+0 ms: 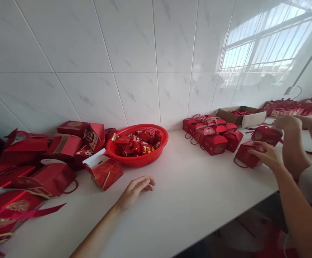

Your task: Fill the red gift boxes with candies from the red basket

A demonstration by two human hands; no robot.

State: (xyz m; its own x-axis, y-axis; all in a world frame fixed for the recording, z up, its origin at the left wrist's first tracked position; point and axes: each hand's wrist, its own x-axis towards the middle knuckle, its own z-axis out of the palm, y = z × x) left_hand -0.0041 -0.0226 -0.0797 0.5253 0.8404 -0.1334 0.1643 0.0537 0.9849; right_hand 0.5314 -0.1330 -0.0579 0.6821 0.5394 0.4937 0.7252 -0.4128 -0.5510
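My right hand [269, 156] grips a closed red gift box [247, 154] on the white table, its fingers over the top and side. A red cord loop hangs at the box's lower left. Loosely curved above the table, my left hand [136, 190] holds nothing, its fingers a little apart. Close to it stands a red box with raised flaps [107, 173]. Behind that, a red plastic basket [158, 156] contains red-wrapped sweets [134, 145]. A group of closed red boxes [212, 136] sits between the basket and my right hand.
Several open red boxes [48, 177] crowd the left side. A cardboard box [253, 120] stands by the tiled wall [134, 96]. At right, a co-worker's hands [290, 123] are beside another red box [266, 135]; more red boxes [293, 106] lie beyond.
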